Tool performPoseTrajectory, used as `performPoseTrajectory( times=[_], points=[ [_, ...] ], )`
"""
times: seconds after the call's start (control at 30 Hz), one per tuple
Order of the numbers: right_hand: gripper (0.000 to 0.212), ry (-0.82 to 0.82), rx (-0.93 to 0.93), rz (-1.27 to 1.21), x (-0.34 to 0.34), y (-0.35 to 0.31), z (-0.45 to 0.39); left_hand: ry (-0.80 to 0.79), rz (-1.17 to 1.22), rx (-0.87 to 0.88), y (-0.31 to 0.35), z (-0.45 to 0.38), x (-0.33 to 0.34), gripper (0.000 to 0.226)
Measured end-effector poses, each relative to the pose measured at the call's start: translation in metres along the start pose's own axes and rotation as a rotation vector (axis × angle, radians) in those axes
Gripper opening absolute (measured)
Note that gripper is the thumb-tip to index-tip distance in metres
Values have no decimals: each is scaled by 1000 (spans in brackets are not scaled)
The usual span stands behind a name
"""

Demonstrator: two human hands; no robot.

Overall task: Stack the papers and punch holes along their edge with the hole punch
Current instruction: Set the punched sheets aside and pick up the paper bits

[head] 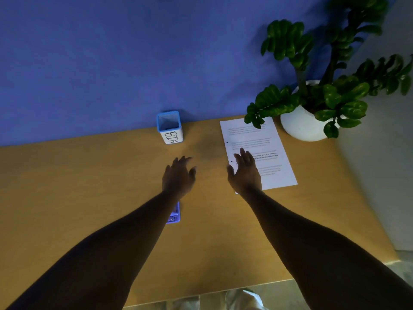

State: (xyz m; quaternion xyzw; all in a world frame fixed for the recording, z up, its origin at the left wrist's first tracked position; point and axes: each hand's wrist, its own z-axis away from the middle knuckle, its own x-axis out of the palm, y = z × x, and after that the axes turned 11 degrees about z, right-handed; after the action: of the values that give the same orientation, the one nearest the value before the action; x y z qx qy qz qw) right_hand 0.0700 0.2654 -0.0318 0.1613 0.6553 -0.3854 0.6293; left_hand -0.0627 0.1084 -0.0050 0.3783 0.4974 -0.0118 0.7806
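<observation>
Punching looks done; both hands empty over the counter

We see two dark holes along the left edge of the papers (257,153), flat white printed sheets far right on the matte wooden counter (89,186); right hand (244,173) spread on them, left hand (178,175) open, holding nothing; blue hole punch (174,214) sits under left forearm; little seems left.

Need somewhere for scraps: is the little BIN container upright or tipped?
Upright: the BIN container stands on the desk, open blue rim facing up.
</observation>
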Motion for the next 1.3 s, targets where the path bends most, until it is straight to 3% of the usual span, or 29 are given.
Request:
performPoseTrajectory(
  times=[0.37, 0.6, 0.9, 1.1, 1.3],
  points=[
    [57, -57, -150, 92, 31, -48, 41, 16, -102, -43, -43, 40, -16, 55],
    [57, -110, -188, 82, 49, -56, 60, 153, 46, -216, -66, 66, -16, 43],
    [61, -200, -298, 164, 79, -67, 87, 192, 165, -405, -82, 75, -4, 37],
    [60, -174, -310, 171, 93, -65, 94, 88, 197, -444, -91, 77, 8, 38],
    [58, -89, -330, 194, 106, -58, 98, 116, 269, -459, -92, 74, 15, 45]
  ],
)
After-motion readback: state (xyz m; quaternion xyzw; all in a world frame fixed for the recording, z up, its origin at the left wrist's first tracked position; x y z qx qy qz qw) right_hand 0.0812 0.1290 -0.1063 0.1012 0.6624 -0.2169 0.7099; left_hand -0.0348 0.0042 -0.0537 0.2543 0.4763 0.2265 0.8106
